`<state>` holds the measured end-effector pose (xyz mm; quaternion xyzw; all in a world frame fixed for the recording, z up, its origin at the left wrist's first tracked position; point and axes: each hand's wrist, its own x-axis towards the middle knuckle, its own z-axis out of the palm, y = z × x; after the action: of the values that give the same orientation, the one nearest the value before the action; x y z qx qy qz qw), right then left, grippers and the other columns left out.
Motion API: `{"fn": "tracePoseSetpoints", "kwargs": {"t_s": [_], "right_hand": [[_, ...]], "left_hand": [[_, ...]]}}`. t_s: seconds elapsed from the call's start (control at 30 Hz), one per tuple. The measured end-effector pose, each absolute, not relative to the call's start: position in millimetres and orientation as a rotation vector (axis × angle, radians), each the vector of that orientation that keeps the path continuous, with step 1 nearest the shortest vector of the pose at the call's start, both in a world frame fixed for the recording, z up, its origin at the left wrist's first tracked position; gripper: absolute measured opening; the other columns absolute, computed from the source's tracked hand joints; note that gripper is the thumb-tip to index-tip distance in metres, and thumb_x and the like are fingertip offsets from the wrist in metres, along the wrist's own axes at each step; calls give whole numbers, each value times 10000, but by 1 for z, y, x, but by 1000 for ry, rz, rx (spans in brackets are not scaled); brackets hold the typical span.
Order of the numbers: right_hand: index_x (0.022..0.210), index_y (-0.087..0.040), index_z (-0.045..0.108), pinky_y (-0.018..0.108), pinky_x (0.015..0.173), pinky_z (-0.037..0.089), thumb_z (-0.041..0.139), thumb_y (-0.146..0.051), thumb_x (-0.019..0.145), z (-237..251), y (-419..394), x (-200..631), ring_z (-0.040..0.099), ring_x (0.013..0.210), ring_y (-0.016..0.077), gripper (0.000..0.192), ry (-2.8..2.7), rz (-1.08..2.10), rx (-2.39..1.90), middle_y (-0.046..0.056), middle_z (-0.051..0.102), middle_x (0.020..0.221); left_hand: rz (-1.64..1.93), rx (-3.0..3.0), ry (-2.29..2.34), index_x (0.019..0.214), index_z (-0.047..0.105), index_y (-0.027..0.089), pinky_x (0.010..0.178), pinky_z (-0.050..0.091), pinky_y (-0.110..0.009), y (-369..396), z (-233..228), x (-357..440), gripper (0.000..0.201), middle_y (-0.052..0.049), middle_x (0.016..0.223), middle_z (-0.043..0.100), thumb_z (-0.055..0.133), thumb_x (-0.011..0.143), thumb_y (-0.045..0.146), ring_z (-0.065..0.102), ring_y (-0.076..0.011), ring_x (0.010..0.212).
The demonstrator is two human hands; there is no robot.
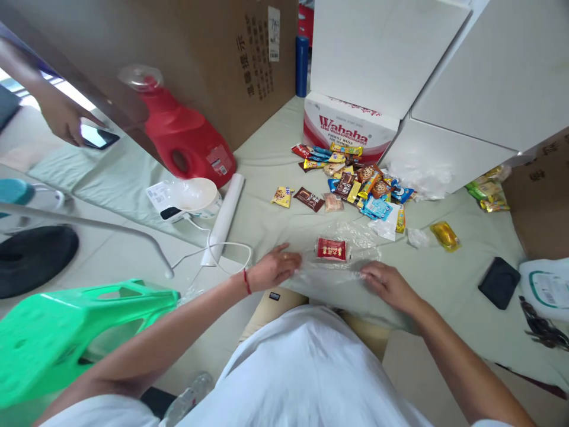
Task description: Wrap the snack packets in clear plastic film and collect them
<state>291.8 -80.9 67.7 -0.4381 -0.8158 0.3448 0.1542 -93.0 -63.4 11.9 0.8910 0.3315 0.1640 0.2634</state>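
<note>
Pinching clear plastic film [326, 276] — left hand [278, 267] and right hand [386, 284] apart, fingers curled closed on its edge, forearms [208, 308] angled inward. Red packet [331, 249] lies on the film, between the hands.

Clear film [329, 276]: thin, glossy, crinkled plastic
Red snack packet [331, 249]: shiny plastic
Pale green sheet [267, 160]: matt, creased cloth
Wahaha carton [344, 131]: smooth printed cardboard
Green stool [48, 332]: glossy moulded plastic
</note>
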Motion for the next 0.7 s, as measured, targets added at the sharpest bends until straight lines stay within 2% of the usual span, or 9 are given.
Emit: {"fn": "tracePoseSetpoints", "kwargs": {"t_s": [0.1, 0.17, 0.23, 0.3, 0.43, 0.53, 0.63, 0.7], "right_hand": [[900, -208, 666, 284, 693, 491, 473, -491, 1017, 81, -43, 294, 631, 733, 177, 363, -2221, 1091, -1392, 32, 695, 799], [877, -200, 648, 254, 616, 444, 485, -501, 981, 79, -19, 295, 580, 630, 156, 358, -2145, 1185, -1510, 1, 655, 705], [871, -196, 648, 244, 589, 413, 480, -468, 961, 71, 0, 295, 561, 597, 151, 332, -2114, 1213, -1632, -8, 642, 675], [852, -196, 663, 248, 611, 401, 494, -389, 952, 64, 12, 294, 589, 645, 163, 275, -2203, 1081, -1786, 13, 664, 713], [850, -201, 707, 276, 653, 389, 578, -265, 921, 63, 20, 287, 636, 802, 218, 161, -2515, 541, -2073, 94, 703, 877], [974, -204, 737, 318, 721, 439, 528, -229, 960, 74, 24, 277, 621, 940, 271, 212, -2550, 233, -1891, 136, 690, 987], [1250, -237, 713, 395, 915, 466, 495, -118, 938, 77, 40, 259, 553, 1130, 305, 399, -2621, 201, -1471, 132, 657, 1244], [1380, -292, 663, 440, 1003, 439, 503, -80, 918, 73, 56, 244, 505, 1218, 311, 532, -2742, 287, -1201, 93, 560, 1464]], "left_hand": [[538, 2198, 1117, 1220, 683, 233, 1153, 458, -383, -34, 24, -85, 414, -92, 1376, 702, 334, 1062, 390, 663, -196, 1253], [549, 2108, 1222, 1160, 694, 221, 1057, 521, -355, -15, 29, -78, 422, -88, 1412, 680, 336, 1052, 415, 669, -206, 1225], [520, 2070, 1323, 1037, 709, 219, 975, 551, -354, 2, 29, -70, 374, -83, 1340, 719, 390, 1025, 414, 698, -217, 1124], [496, 2063, 1437, 939, 706, 213, 899, 562, -356, 14, 25, -62, 302, -85, 1176, 765, 450, 985, 367, 706, -219, 992], [530, 2091, 1631, 811, 694, 196, 907, 542, -389, 24, 10, -50, 157, -94, 974, 726, 556, 871, 240, 660, -233, 941], [638, 2047, 1694, 779, 695, 190, 944, 523, -423, 23, 3, -47, 132, -102, 950, 693, 584, 847, 213, 629, -246, 957], [811, 1972, 1663, 812, 692, 201, 982, 507, -437, 16, 4, -47, 132, -87, 969, 678, 578, 874, 219, 615, -238, 990], [912, 1930, 1639, 861, 684, 209, 1006, 500, -436, 11, 6, -46, 124, -84, 1021, 663, 570, 899, 241, 607, -233, 1037]]}}
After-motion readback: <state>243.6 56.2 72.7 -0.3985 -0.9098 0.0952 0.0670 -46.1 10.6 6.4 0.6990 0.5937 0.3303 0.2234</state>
